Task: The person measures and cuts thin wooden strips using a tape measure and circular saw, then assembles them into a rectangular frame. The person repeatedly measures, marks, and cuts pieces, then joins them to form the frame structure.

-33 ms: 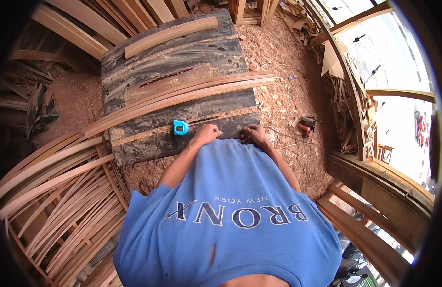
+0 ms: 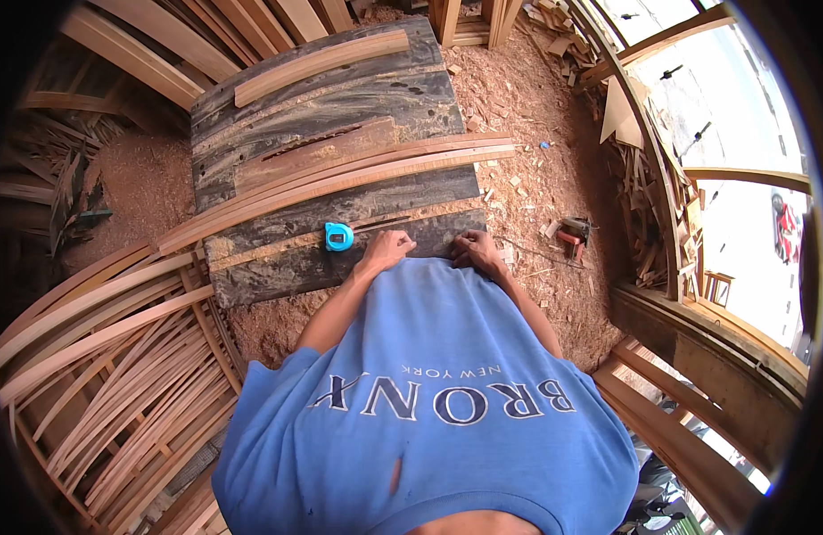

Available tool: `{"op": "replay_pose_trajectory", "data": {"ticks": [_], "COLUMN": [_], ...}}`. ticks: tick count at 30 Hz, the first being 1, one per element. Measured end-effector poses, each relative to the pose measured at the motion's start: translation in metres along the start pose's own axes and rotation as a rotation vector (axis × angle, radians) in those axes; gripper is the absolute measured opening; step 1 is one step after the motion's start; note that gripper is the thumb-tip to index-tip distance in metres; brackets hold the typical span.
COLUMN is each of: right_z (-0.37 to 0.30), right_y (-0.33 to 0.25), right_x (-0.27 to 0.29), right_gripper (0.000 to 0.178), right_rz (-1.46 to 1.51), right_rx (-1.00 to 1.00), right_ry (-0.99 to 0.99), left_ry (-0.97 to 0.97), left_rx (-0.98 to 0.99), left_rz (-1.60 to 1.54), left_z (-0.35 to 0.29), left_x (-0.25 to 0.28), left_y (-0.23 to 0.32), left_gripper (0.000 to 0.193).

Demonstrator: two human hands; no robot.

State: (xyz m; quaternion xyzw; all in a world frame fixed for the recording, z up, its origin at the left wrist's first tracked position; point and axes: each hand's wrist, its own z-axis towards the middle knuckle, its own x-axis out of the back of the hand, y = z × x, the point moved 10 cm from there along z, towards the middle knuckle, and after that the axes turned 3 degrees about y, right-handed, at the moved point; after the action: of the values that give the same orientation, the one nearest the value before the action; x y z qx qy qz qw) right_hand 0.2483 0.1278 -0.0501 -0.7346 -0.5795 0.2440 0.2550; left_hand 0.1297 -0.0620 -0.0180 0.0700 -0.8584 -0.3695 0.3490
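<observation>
My left hand (image 2: pixel 389 248) rests at the near edge of a dark, worn workbench (image 2: pixel 296 281), its fingers curled inward. A short way to its right, my right hand (image 2: pixel 475 250) lies by the bench's near right corner, also with bent fingers. The undersides of both hands are hidden, so whether anything is in them does not show. Just left of my left hand sits a light-blue tape measure (image 2: pixel 338 237). Beyond the hands, long wooden strips (image 2: pixel 367 176) lie side by side across the bench and overhang its left side.
Another wooden piece (image 2: pixel 322 68) lies at the bench's far end. Curved strips (image 2: pixel 135 410) are stacked on the left, and boards (image 2: pixel 144 53) lean at the far left. Sawdust and offcuts cover the floor (image 2: pixel 527 187). A red-and-dark tool (image 2: pixel 572 239) lies there, right of the bench.
</observation>
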Motion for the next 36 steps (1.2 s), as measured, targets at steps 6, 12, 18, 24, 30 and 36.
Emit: {"op": "replay_pose_trajectory", "data": {"ticks": [6,12,18,24,30,36], "right_z": [0.023,0.033,0.031,0.031,0.061,0.103], "right_y": [-0.059,-0.09,-0.116,-0.15,-0.216,-0.225], "right_x": [-0.025,-0.093,-0.149,-0.16,-0.125,-0.117], "right_gripper": [0.026,0.031,0.036,0.031,0.054,0.088], "right_rz": [-0.908,-1.249,-1.417,-1.214,-1.28,-1.485], "right_rx": [0.459,0.739,1.069,1.122,1.075,0.878], "right_ry": [0.159,-0.049,-0.099,-0.086,0.217,0.069], "left_ry": [0.725,0.856,0.741,0.902,0.999,1.016], "left_rx": [-0.137,0.058,0.197,0.146,0.127,0.27], "left_rz": [-0.118,0.321,0.306,0.169,-0.061,-0.31], "left_z": [-0.056,-0.067,-0.056,-0.067,-0.055,-0.031], "left_x": [0.084,0.121,0.112,0.126,0.163,0.175], "left_y": [0.011,-0.01,-0.043,-0.053,-0.074,-0.097], "left_gripper": [0.017,0.054,0.07,0.053,0.024,0.023]}}
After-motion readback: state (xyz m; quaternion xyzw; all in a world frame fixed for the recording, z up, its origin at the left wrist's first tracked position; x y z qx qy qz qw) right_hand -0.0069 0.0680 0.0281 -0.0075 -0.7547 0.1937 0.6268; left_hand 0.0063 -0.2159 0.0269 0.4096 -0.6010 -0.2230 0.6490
